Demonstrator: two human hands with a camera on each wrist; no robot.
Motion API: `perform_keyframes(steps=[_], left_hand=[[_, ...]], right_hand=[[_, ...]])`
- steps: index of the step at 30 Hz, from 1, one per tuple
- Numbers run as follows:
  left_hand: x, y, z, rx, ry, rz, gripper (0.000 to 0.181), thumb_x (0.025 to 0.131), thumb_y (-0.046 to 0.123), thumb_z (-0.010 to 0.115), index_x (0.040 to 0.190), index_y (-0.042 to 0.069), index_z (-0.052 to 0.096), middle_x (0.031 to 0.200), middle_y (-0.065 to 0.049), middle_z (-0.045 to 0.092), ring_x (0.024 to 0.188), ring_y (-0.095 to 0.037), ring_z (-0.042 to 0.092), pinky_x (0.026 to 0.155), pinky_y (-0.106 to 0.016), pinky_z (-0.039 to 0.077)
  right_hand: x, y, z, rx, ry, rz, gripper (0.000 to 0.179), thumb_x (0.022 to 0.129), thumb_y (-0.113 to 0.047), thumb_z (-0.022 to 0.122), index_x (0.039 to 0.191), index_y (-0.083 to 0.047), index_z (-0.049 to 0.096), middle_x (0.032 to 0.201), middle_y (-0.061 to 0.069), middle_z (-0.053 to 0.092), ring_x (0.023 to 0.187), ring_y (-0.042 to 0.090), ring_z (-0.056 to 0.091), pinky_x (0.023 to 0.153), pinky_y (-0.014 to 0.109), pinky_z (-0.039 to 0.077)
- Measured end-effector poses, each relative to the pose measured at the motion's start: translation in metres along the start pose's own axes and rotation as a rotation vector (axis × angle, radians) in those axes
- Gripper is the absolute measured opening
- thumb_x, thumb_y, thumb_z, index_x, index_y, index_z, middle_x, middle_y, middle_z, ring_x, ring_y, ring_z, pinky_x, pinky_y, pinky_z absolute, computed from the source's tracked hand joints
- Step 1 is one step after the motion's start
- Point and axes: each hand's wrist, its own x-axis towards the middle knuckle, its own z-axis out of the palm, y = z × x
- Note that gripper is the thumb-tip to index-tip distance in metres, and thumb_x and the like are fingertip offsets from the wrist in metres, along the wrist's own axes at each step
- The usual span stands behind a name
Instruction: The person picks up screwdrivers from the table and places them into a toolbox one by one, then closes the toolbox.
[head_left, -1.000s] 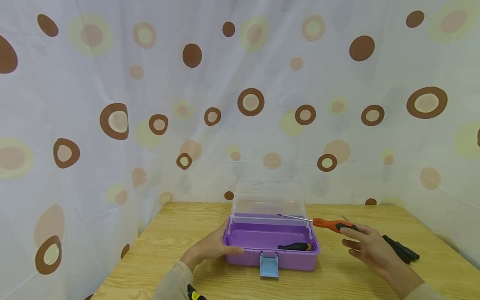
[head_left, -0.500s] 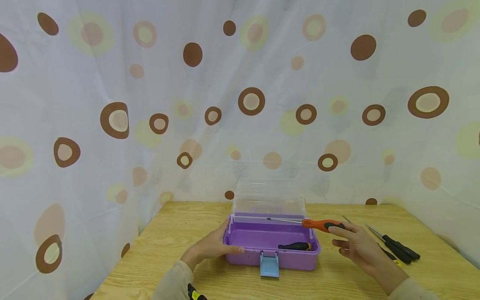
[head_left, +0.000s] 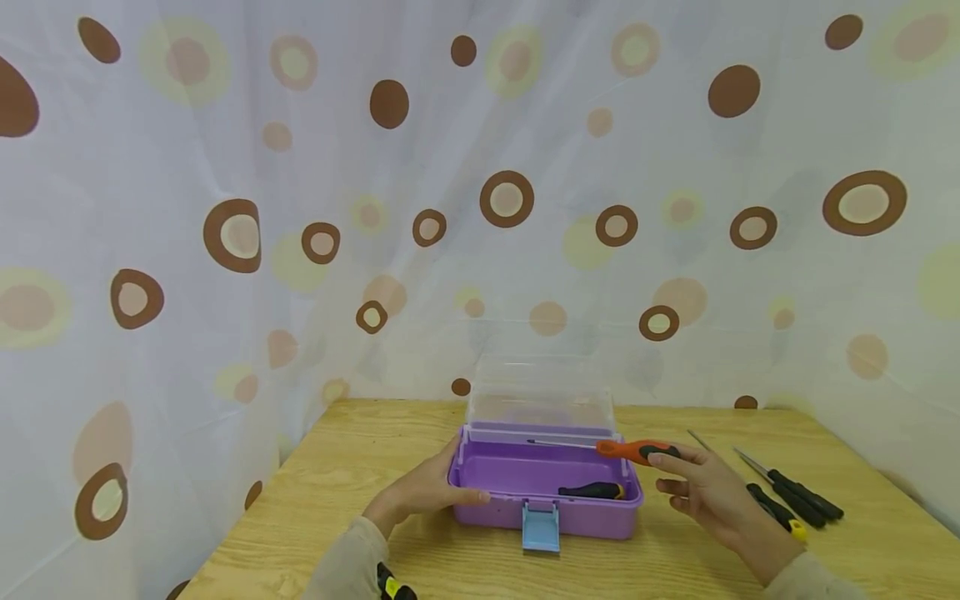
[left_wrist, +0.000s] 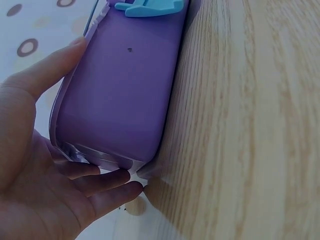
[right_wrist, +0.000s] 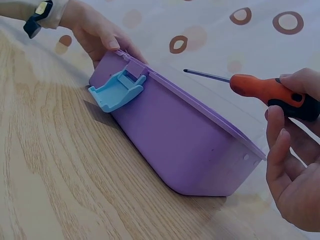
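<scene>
A purple toolbox (head_left: 600,522) stands on the wooden table, its transparent lid (head_left: 542,410) raised behind and its light-blue latch (head_left: 541,530) hanging down in front. My left hand (head_left: 422,492) holds the left end, thumb on the front rim and fingers against the end wall, as the left wrist view also shows. In my right hand (head_left: 723,504) is an orange-and-black screwdriver (head_left: 619,450), pinched by its handle, shaft pointing left above the open box. The right wrist view shows the screwdriver (right_wrist: 255,86) apart from the rim. Inside lies a black-handled screwdriver (head_left: 591,491), near the front wall.
Right of the box, two black-handled screwdrivers (head_left: 806,497) lie together, with a black-and-yellow one (head_left: 777,510) beside them, partly behind my right hand. A thin metal shaft (head_left: 702,440) shows past that hand. A patterned curtain (head_left: 420,167) hangs behind the table.
My right hand has moved left, bringing the orange screwdriver from the box's right edge to over its inside. More of the tools on the right now show. The left hand stays on the box.
</scene>
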Motion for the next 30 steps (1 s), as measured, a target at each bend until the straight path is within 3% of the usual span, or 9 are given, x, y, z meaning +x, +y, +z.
perform_keyframes(steps=[9, 30], left_hand=[[0.000, -0.001, -0.001, 0.006, 0.007, 0.003, 0.119, 0.085, 0.046, 0.081, 0.167, 0.013, 0.002, 0.161, -0.017, 0.036, 0.138, -0.035, 0.045, 0.115, -0.061, 0.030], [0.001, 0.000, -0.001, 0.029, 0.010, 0.017, 0.122, 0.084, 0.048, 0.082, 0.167, 0.012, 0.001, 0.167, -0.017, 0.026, 0.146, -0.038, 0.036, 0.116, -0.062, 0.027]], right_hand=[[0.007, -0.001, 0.007, -0.020, 0.001, -0.003, 0.015, 0.106, -0.018, 0.063, 0.114, -0.019, 0.075, 0.115, 0.003, 0.062, 0.083, 0.015, 0.069, 0.066, 0.025, 0.054], [0.017, 0.003, 0.020, -0.070, -0.085, -0.002, 0.017, 0.105, -0.016, 0.063, 0.114, -0.016, 0.077, 0.099, 0.000, 0.071, 0.078, 0.012, 0.069, 0.065, 0.023, 0.054]])
